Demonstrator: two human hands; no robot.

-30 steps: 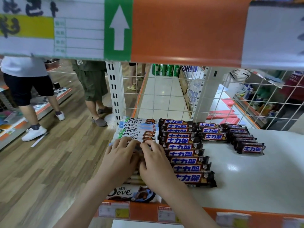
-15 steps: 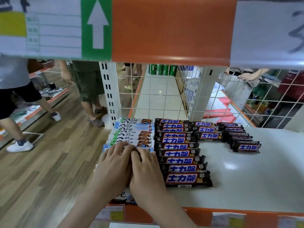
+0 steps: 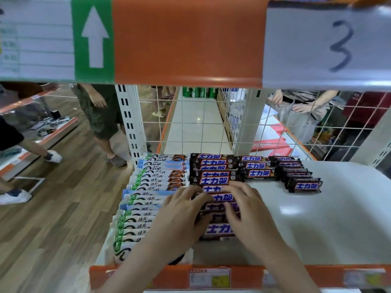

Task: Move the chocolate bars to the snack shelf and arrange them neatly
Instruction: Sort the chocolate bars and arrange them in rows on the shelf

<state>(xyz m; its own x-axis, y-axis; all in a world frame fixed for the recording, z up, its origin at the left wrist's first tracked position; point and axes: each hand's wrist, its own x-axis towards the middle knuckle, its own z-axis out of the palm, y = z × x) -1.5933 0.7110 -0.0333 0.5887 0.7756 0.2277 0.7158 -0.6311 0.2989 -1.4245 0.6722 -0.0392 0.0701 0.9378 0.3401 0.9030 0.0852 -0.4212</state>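
On the white snack shelf (image 3: 330, 225) lies a column of white Dove chocolate bars (image 3: 156, 182) at the left and a column of dark brown chocolate bars (image 3: 213, 172) beside it. My left hand (image 3: 179, 216) and my right hand (image 3: 247, 212) rest side by side on the front bars of the dark column, fingers spread and lightly bent, covering several bars. Two shorter rows of dark bars (image 3: 259, 173) and small dark bars (image 3: 304, 185) lie further right at the back.
The upper shelf's edge with an orange strip and green arrow label (image 3: 95, 37) hangs close overhead. A wire grid (image 3: 190, 119) backs the shelf. The shelf's orange front lip carries price tags (image 3: 208, 278). People stand in the aisle at left and behind the grid at right.
Both hands moved right, from the white Dove column onto the dark brown column. The Dove bars they covered now show in a straight column.
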